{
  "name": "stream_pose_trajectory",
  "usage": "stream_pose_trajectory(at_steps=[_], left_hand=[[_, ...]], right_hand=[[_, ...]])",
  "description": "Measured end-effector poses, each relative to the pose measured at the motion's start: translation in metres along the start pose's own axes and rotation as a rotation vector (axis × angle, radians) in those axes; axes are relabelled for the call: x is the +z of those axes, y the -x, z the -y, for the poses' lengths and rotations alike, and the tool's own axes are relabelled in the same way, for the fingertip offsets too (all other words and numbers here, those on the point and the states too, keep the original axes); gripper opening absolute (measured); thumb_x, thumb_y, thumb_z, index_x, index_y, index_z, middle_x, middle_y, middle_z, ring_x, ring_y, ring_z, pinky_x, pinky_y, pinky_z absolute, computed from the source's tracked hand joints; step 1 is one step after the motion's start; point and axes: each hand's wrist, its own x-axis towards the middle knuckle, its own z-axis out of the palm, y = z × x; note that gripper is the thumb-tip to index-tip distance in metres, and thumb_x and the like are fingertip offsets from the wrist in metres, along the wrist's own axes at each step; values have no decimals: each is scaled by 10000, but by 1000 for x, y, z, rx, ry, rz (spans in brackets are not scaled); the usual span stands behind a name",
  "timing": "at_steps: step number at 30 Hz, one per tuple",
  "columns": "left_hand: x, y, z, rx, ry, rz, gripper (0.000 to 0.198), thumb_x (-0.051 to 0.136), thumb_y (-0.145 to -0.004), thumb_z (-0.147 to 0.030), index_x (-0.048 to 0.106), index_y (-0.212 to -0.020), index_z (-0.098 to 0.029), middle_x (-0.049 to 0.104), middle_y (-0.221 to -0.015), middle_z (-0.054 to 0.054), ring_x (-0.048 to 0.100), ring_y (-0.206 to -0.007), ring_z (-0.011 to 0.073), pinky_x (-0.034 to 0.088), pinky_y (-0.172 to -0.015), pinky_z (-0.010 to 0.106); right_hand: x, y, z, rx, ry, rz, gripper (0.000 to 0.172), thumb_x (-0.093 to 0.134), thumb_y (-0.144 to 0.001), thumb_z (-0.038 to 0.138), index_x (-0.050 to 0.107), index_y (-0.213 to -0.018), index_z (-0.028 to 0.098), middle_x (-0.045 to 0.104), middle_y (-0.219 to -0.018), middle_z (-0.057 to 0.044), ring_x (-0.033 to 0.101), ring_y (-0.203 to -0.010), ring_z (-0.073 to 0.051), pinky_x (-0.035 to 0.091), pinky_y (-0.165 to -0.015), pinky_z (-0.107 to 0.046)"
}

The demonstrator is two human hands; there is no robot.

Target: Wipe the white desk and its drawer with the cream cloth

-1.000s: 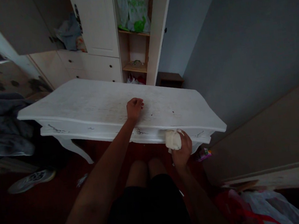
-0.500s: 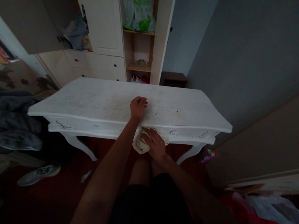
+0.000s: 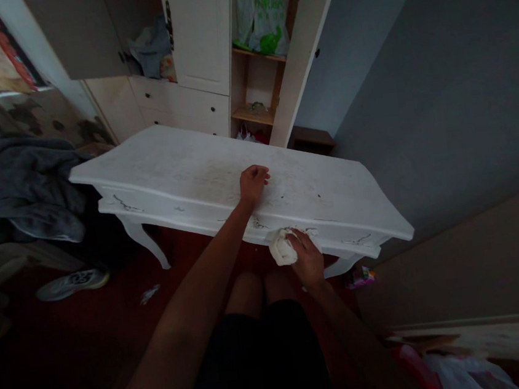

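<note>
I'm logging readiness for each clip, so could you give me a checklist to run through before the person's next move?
1. Right hand holds the cream cloth: ok.
2. Cream cloth is at the front of the white table: ok.
3. Left hand is over the tabletop, away from the cloth: ok.
4. Tabletop is free of dark smudges: not ok.
5. Cloth's hidden side is clean: cannot tell.

dim, soft light | white table (image 3: 190, 155) pale | floor (image 3: 84, 337) deep in shadow | wide-angle stretch toward edges
</note>
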Motion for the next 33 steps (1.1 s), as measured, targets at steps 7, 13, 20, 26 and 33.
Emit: stream_pose_trajectory(at_steps=[7,13,20,26,33], left_hand=[[0,0,-1,9,34,0,113,540,-768,-187,633,-708,-168,621,-605,-25,533,-493,87,448,-545,218],[1,-1,-1,-10,42,-5,110,545,-755,-206,642,-716,-171,630,-611,-24,531,-496,88,447,-538,212],[2,-4,-2,-16,-1,-20,124,546,-748,-234,647,-720,-168,640,-620,-8,539,-507,98,445,-538,217],[1,-5,-1,-6,-68,-22,125,553,-763,-250,643,-730,-170,652,-645,5,549,-528,108,461,-554,230],[3,3,-9,235,-258,79,473,561,-850,-448,586,-1249,-197,582,-1312,125,584,-1132,214,501,-900,332]], right_hand=[[-37,-3,0,82,-260,77,432,595,-756,169,675,-1179,215,675,-1257,-115,619,-1183,-281,472,-1063,-478],[-126,-17,-12,521,-395,-223,465,813,-592,347,718,-1014,176,762,-951,-109,712,-800,-265,604,-754,-428],[-179,-123,-43,342,-431,-832,516,847,-602,337,690,-1058,152,720,-1060,-107,671,-871,-187,540,-858,-378],[-96,-174,-51,306,-494,-548,485,807,-617,315,633,-1047,171,714,-1042,-74,648,-894,-183,529,-898,-391],[-28,-198,-20,244,-757,-88,744,809,-663,352,497,-1314,172,643,-1258,-110,626,-1099,-233,484,-1010,-434]])
